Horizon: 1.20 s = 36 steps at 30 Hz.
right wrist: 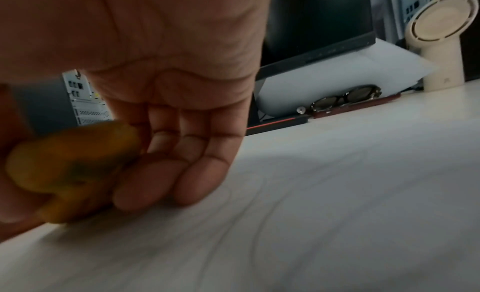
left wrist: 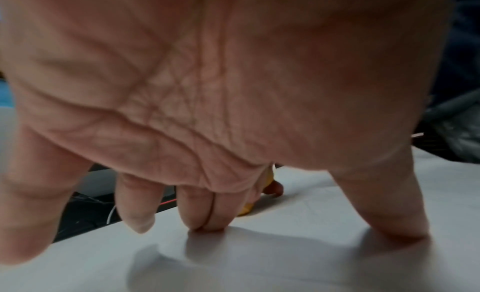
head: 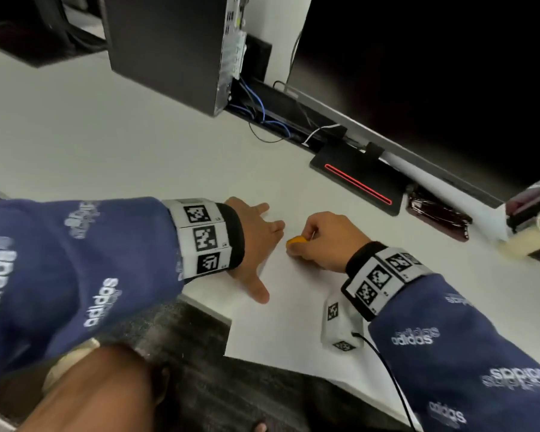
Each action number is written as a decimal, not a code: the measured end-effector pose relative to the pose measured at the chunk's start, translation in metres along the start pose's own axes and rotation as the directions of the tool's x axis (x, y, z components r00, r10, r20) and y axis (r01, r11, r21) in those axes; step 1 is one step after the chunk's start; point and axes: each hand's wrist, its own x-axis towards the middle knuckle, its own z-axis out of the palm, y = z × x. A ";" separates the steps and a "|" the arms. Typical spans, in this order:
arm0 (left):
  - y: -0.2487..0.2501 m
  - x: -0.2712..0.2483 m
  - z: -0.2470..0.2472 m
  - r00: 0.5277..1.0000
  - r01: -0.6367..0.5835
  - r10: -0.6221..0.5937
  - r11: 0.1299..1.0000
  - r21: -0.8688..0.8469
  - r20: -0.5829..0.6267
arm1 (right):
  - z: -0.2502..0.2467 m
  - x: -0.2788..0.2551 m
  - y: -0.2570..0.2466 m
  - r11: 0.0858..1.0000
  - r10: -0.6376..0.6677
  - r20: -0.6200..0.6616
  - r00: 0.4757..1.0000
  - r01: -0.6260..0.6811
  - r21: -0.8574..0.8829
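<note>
A white sheet of paper [head: 293, 307] lies on the white desk [head: 106, 145]. My left hand [head: 256, 238] is spread on it, straight fingertips [left wrist: 207, 224] and thumb pressing the sheet down. Just to its right, my right hand [head: 318, 241] grips a small yellow-orange object [head: 296, 240] against the paper, fingers curled round it; in the right wrist view the yellow-orange object [right wrist: 72, 169] is blurred and sits between thumb and fingers. A thin metal part [head: 313, 234] pokes out above the right hand's knuckles.
A black computer tower [head: 169, 48] stands at the back, cables [head: 262, 116] behind it. A monitor [head: 434, 73] with a red-lined base [head: 359, 185] is at the right, then glasses [right wrist: 345, 99] and a cream fan [right wrist: 441, 39]. A marked white box [head: 340, 325] lies by my right wrist.
</note>
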 end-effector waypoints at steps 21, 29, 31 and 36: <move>-0.006 -0.004 0.028 1.000 -0.026 0.027 0.967 -0.252 0.000 | 0.012 -0.010 -0.011 0.995 -0.086 -0.060 0.994 0.083 -0.050; -0.011 -0.007 0.033 0.998 -0.066 0.061 0.925 -0.374 -0.024 | 0.006 0.014 0.010 0.977 -0.193 0.028 0.981 0.190 0.095; -0.015 -0.012 0.033 0.995 -0.091 0.095 0.917 -0.389 -0.010 | 0.007 0.014 0.013 0.969 -0.223 0.024 0.974 0.219 0.112; -0.023 -0.021 0.015 0.977 -0.173 0.203 0.932 -0.320 0.062 | 0.007 0.011 0.015 0.963 -0.230 0.016 0.973 0.226 0.150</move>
